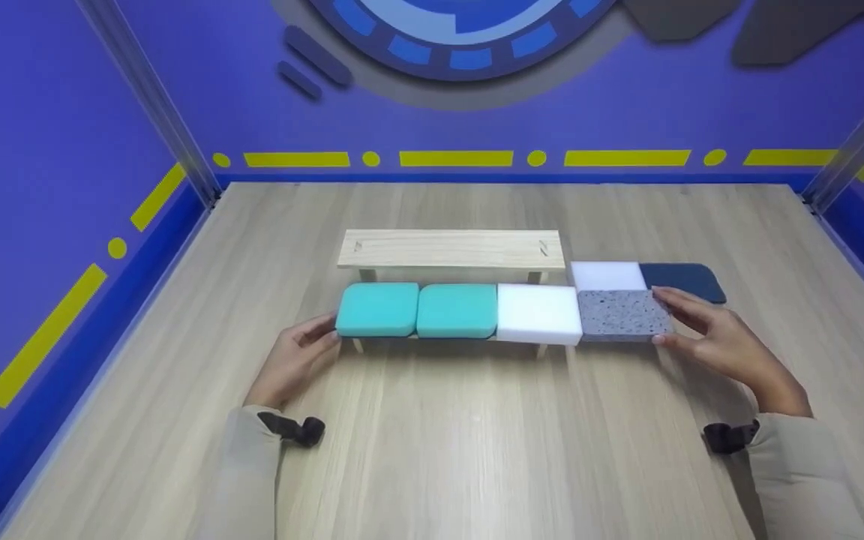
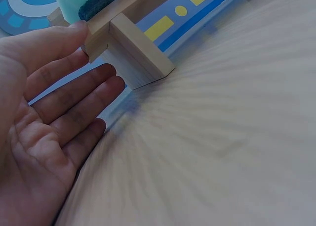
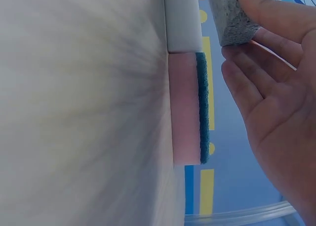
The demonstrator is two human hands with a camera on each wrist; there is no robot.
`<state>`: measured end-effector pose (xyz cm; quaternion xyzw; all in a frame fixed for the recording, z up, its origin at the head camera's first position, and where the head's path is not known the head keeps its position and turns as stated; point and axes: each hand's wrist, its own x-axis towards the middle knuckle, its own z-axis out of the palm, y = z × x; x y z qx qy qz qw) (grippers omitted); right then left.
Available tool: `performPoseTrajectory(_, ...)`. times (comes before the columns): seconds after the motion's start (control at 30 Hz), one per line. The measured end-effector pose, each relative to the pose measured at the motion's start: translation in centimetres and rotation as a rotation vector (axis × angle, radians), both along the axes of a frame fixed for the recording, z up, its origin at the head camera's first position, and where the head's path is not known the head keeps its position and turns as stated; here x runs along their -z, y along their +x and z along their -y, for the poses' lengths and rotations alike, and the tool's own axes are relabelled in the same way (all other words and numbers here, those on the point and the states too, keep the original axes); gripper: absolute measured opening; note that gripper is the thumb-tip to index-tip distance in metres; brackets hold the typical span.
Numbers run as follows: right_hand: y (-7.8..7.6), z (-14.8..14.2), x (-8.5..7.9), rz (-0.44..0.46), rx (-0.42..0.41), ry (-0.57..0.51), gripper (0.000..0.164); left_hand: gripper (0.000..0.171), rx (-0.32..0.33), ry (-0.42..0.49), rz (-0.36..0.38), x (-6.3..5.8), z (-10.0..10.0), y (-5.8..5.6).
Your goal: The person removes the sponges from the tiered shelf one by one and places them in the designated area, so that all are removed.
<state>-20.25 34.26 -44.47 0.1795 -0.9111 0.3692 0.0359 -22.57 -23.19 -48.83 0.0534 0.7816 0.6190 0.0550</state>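
Note:
My left hand (image 1: 289,362) holds the left end of a low wooden bench (image 2: 98,30), its thumb at the top edge and the other fingers nearly straight. On that bench lie two teal sponges (image 1: 377,309) (image 1: 457,310) with dark scouring undersides, then a white sponge (image 1: 539,313). My right hand (image 1: 728,345) pinches a grey pitted sponge (image 1: 625,315) between thumb and fingers. In the right wrist view the grey sponge (image 3: 229,18) is raised off the table, and in the head view it adjoins the white sponge's right side.
A second wooden bench (image 1: 452,249) stands behind the first. To its right on the table lie another white sponge (image 1: 609,275) and a pink sponge (image 3: 185,107) with a dark scouring pad (image 1: 683,282) on top. Blue walls (image 1: 439,127) border the table.

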Motion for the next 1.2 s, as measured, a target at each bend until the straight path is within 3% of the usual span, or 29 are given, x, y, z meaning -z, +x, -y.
performPoseTrajectory(0.37,-0.06,0.08,0.19,0.033,-0.024,0.019,0.069,0.047,0.008,0.051,0.014,-0.01,-0.07,0.15)
performPoseTrajectory(0.83,-0.17,0.25,-0.44,0.174,0.01,0.146,0.078,0.046,0.007,0.021,-0.001,0.02,-0.06,0.05)
performPoseTrajectory(1.2,-0.17,0.55,-0.51,0.192,-0.004,0.205,0.076,0.048,0.012,0.012,-0.011,0.04,-0.02,0.23)
